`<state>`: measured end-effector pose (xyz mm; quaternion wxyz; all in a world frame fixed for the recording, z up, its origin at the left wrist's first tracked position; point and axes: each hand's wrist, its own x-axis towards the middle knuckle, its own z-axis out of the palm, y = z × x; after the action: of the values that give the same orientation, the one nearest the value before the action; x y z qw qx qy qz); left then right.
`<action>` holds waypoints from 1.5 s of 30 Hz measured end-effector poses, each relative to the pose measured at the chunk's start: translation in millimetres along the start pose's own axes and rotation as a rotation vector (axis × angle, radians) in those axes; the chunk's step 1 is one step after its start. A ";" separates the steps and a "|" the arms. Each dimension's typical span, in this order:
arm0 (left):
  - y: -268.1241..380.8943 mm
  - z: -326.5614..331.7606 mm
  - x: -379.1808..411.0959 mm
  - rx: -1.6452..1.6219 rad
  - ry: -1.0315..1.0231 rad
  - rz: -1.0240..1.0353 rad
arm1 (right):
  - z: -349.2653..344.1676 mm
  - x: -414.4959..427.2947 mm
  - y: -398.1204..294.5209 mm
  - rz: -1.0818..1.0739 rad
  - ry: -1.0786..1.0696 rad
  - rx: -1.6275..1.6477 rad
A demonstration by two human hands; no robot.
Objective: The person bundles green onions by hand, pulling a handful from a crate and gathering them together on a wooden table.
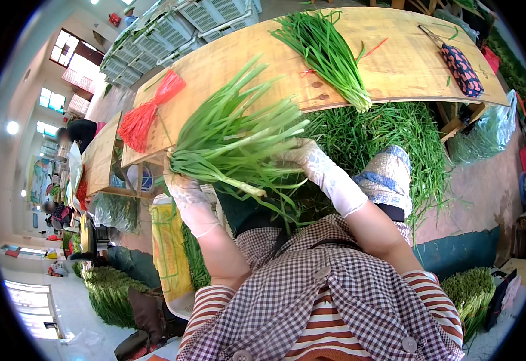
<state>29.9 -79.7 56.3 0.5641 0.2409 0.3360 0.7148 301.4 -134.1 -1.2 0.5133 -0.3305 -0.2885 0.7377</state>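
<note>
My left hand point(182, 186), in a thin whitish glove, grips a loose bunch of garlic chives point(226, 149) where the leaves gather at its left side. The bunch fans out above my lap, over the near edge of the table, and some stalks look blurred. My right hand point(305, 155), also gloved, is at the right side of this bunch. Leaves partly hide its fingers, so its hold is unclear. Farther off on the wooden table point(245, 49) lies another bunch of garlic chives point(332, 58), its pale stem ends over the near edge.
A bundle of red plastic ties point(152, 113) lies at the table's left end. A patterned pouch point(461, 70) rests at the right. Loose green leaves point(380, 135) are heaped below the table. A yellow woven sack point(172, 248) stands at my left, and white crates point(168, 34) are stacked beyond.
</note>
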 end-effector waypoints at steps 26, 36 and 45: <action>-0.2 18.7 -9.6 0.123 -0.247 -0.005 | -31.0 54.0 7.6 0.142 -0.050 0.776; 22.4 4.7 -24.7 0.678 -0.116 0.372 | -113.5 1.6 11.2 -0.047 0.158 -0.205; 9.0 3.3 4.6 0.099 -0.143 0.049 | 14.1 1.9 -15.6 -0.034 -0.248 -0.048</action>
<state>25.3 -75.8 65.1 0.5564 0.3272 0.3235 0.6919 298.7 -128.8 19.0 0.4780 -0.2438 -0.3729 0.7570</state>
